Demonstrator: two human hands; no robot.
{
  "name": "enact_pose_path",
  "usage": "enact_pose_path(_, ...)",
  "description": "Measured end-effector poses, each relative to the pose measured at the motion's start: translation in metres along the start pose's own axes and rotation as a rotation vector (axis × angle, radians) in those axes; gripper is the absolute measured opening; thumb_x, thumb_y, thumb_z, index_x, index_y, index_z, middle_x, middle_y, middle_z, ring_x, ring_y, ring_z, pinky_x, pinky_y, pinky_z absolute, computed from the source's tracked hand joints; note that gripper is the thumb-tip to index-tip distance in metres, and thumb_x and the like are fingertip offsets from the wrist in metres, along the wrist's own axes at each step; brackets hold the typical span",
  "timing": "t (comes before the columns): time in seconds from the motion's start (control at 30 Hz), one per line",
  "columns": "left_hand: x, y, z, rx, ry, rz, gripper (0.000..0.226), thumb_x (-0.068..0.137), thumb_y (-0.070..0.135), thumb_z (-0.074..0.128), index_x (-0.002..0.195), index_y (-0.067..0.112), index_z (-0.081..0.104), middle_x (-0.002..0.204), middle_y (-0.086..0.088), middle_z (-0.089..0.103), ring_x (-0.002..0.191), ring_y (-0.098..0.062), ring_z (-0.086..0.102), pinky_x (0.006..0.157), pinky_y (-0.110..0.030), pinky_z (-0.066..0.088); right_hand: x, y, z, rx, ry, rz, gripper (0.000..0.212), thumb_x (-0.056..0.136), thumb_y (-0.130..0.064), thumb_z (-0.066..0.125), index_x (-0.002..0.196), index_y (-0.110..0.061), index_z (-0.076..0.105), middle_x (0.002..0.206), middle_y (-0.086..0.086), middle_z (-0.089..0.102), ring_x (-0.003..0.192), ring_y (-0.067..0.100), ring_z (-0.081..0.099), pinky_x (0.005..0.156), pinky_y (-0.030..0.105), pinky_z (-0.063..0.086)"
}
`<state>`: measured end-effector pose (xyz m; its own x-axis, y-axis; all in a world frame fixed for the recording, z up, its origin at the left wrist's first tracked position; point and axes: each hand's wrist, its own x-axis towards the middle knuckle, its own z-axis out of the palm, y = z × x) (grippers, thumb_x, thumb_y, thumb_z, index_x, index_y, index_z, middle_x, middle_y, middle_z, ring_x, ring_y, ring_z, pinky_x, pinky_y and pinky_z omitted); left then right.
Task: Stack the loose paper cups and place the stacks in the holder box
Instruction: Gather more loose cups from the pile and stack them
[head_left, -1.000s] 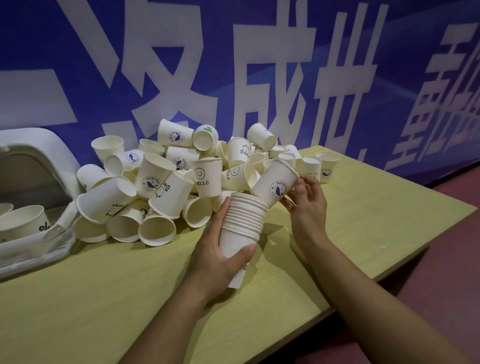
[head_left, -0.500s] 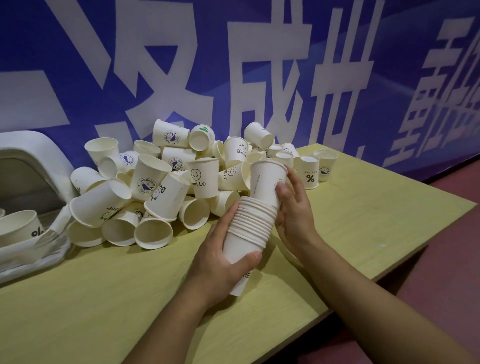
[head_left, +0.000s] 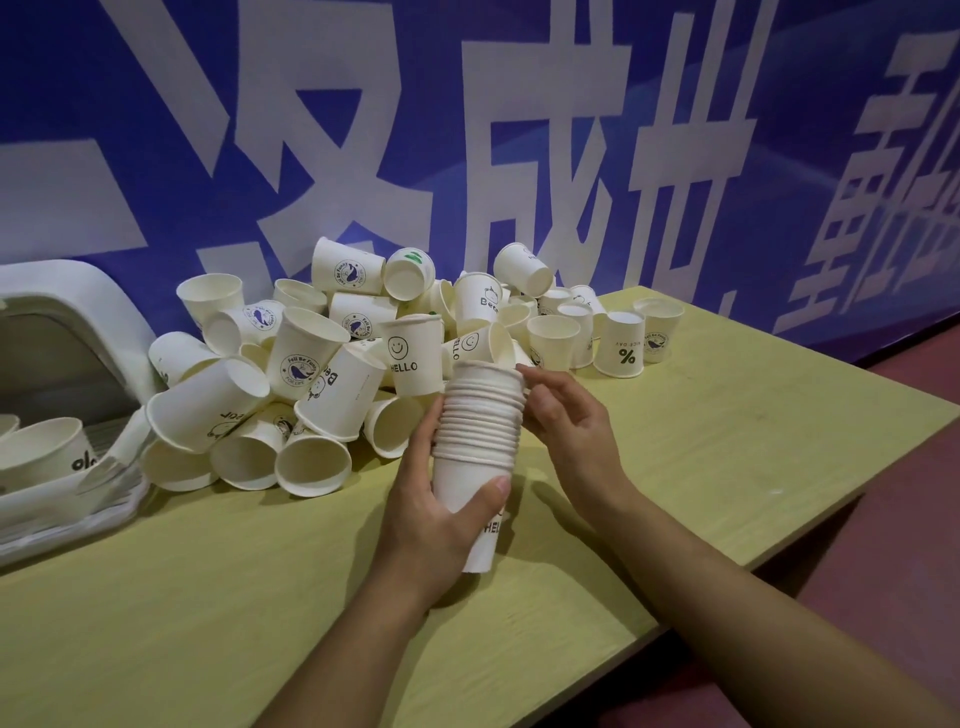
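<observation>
My left hand (head_left: 441, 512) grips a tall stack of nested white paper cups (head_left: 480, 421) around its lower part, held just above the table. My right hand (head_left: 571, 421) rests against the stack's right side, fingertips touching its top rims. Behind the stack lies a heap of loose paper cups (head_left: 322, 358), some upright, some on their sides, printed with "HELLO", whales and "%". The white holder box (head_left: 62, 291) stands at the far left edge with cups (head_left: 47, 452) in front of it.
The yellow-green table (head_left: 727, 441) runs from lower left to its right corner. A blue banner with large white characters (head_left: 467, 130) hangs right behind the heap. Reddish floor (head_left: 893, 545) lies beyond the table's right edge.
The cup my right hand carried has gone down into the top of the stack. My right hand now rests at the stack's rims, and the stack stands more upright.
</observation>
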<state>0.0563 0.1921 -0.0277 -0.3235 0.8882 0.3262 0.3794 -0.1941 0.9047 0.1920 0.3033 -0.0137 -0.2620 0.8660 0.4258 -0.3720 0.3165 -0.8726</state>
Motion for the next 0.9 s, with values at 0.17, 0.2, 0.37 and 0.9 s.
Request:
enact_pose_path(0.17,0.000,-0.002,-0.002,-0.010,0.043,0.015,0.088,0.083,0.025,0.083,0.138,0.067,0.027,0.134,0.027,0.052,0.098,-0.001,0.066,0.067,-0.012,0.052,-0.002,0.001,0.000,-0.091,-0.080,-0.001,0.043,0.084,-0.037,0.067,0.121,-0.017,0.066,0.120,0.009,0.070,0.112,0.026,0.067,0.093,0.037,0.056)
enact_pose_path(0.2,0.001,-0.002,-0.001,-0.017,0.043,0.014,0.088,0.083,0.024,0.083,0.137,0.067,0.028,0.133,0.026,0.052,0.098,-0.002,0.067,0.067,-0.013,0.052,-0.001,0.001,0.000,-0.102,-0.087,0.001,0.044,0.084,-0.038,0.068,0.122,-0.016,0.066,0.121,0.009,0.070,0.112,0.025,0.067,0.094,0.038,0.056)
enact_pose_path(0.37,0.001,0.000,-0.001,-0.054,0.052,0.018,0.086,0.081,0.033,0.083,0.136,0.069,0.028,0.134,0.025,0.053,0.100,-0.003,0.067,0.069,-0.016,0.055,-0.003,0.002,-0.002,-0.124,-0.120,-0.024,0.049,0.085,-0.039,0.066,0.128,-0.017,0.062,0.123,0.002,0.068,0.112,0.020,0.067,0.094,0.039,0.056)
enact_pose_path(0.9,0.008,-0.004,-0.013,-0.091,0.239,0.019,0.090,0.062,0.061,0.075,0.137,0.070,0.027,0.144,0.022,0.048,0.118,-0.007,0.061,0.093,-0.039,0.058,0.087,0.044,0.013,-0.849,-0.005,0.097,0.081,0.082,-0.033,0.068,0.151,-0.042,0.027,0.152,-0.002,0.042,0.142,0.026,0.030,0.117,0.053,0.021)
